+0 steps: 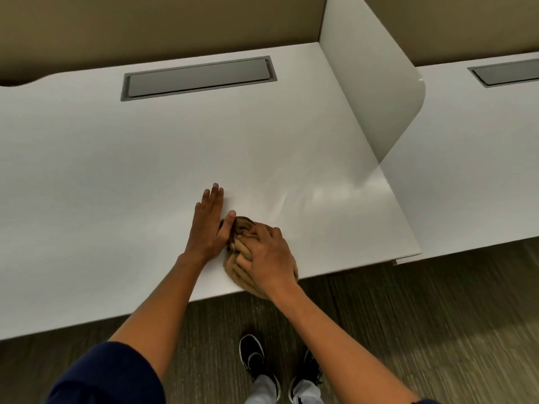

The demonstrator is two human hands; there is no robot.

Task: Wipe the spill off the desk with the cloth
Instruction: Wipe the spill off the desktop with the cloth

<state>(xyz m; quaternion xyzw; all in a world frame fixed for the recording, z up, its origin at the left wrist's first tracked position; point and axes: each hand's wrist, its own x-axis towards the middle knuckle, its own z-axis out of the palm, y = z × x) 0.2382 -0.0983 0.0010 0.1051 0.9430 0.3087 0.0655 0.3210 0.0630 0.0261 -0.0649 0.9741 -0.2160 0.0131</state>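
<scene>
Tan cloth [237, 252] bunched under right hand [267, 253] (curled grip); left hand [211, 221] flat, thumb touching it

Even, soft light; glare streaks the desk [116, 170]; edges bend.

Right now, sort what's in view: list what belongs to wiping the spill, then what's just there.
Part of the job:
- cloth, tan, bunched at the desk's near edge
- right hand gripping it
- left hand flat beside it, thumb touching
- desk; faint smears to the cloth's right

Just there:
- grey cable hatch
- white divider panel
- neighbouring desk
</scene>
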